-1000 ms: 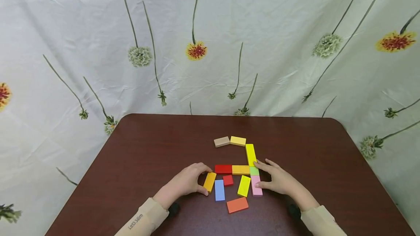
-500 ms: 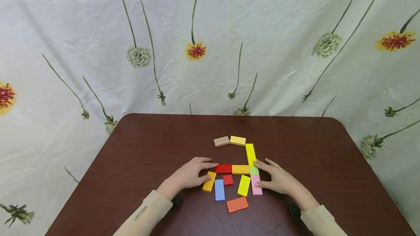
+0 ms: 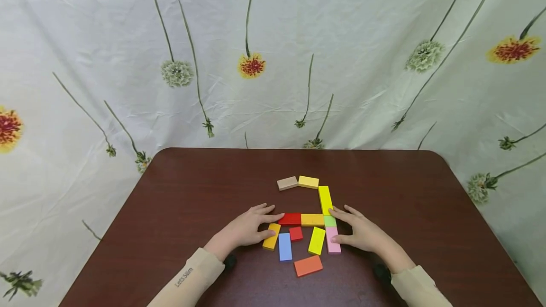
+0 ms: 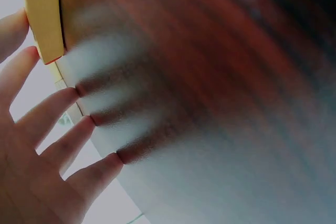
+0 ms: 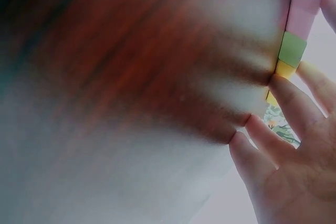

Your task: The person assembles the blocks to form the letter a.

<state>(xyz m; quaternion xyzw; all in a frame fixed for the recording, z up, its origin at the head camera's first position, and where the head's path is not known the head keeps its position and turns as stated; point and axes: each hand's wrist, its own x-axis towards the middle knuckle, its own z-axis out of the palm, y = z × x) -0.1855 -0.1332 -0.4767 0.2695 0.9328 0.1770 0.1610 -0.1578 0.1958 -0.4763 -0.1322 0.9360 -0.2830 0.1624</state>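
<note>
My left hand (image 3: 246,227) lies spread at the left of the coloured blocks. Its index fingertip touches the left end of a long red block (image 3: 291,219), and the thumb rests on an orange-yellow block (image 3: 271,237). My right hand (image 3: 366,232) is spread too, at the right. Its index fingertip touches the tall yellow block (image 3: 325,200), the thumb the pink block (image 3: 333,241). Between those two sits a small green block (image 3: 330,221); an amber block (image 3: 313,220) joins it to the red one. In both wrist views the other fingertips (image 4: 118,157) stand on the tabletop.
Inside the angle lie a small red block (image 3: 295,234), a blue block (image 3: 285,247), a yellow block (image 3: 316,241) and an orange-red block (image 3: 308,266). Farther back are a tan block (image 3: 287,184) and a pale yellow block (image 3: 308,182). A flowered cloth (image 3: 281,98) hangs behind the table (image 3: 204,174).
My left hand has let go of the orange-yellow block's far end; its index finger has moved right to the red block. That block shifted slightly left. The right hand has stayed put.
</note>
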